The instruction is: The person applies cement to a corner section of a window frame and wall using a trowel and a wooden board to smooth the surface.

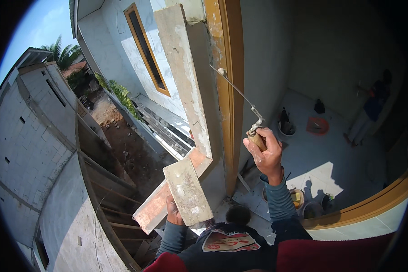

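My right hand is raised, its fingers closed round the wooden handle of a trowel. The trowel's thin blade appears almost edge-on, pointing up and left in front of an ochre door or window frame. A small pale lump of plaster shows near the blade's far end. Lower left, my left hand grips a flat rectangular plastering board smeared with dried plaster; part of that hand is hidden behind it. Under the board slants an orange-stained ledge. Beside the frame rises a rough, patchily plastered pillar.
In the shaded room at right, a person stands near the far wall. On its tiled floor are a bucket, an orange-red tub and several containers. To the left, a drop leads to bare soil beside a block wall.
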`<state>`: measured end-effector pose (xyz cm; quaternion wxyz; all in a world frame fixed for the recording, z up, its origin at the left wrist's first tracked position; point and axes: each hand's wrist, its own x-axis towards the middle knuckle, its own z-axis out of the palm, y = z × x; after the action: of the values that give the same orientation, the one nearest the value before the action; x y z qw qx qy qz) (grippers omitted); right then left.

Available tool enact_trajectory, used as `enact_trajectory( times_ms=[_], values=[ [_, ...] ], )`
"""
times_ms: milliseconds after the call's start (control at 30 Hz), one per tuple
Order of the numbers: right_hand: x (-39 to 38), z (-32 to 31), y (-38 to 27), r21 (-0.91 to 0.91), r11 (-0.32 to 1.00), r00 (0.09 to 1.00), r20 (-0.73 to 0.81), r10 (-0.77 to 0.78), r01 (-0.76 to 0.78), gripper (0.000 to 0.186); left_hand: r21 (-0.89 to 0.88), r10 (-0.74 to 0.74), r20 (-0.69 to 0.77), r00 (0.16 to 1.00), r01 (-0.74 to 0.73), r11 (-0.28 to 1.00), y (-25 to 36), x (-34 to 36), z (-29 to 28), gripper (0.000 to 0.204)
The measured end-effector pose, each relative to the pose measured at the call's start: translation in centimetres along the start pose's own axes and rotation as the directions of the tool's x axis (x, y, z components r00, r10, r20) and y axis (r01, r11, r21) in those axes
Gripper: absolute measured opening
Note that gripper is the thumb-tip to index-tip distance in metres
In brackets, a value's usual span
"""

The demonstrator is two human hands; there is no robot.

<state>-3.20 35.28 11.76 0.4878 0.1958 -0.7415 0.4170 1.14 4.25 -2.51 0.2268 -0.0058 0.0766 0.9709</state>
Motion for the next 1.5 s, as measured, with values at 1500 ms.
enact_trajectory(
  times_ms=[1500],
  values=[
    [-23.6, 6.1, -0.7, 0.372, -0.784, 0.103, 0.922, 0.372, -0.497, 0.041, -0.136, 0.479, 0.051, 0.877, -0.469, 0.873, 8.4, -9.7, -1.4, 0.066]
  ],
)
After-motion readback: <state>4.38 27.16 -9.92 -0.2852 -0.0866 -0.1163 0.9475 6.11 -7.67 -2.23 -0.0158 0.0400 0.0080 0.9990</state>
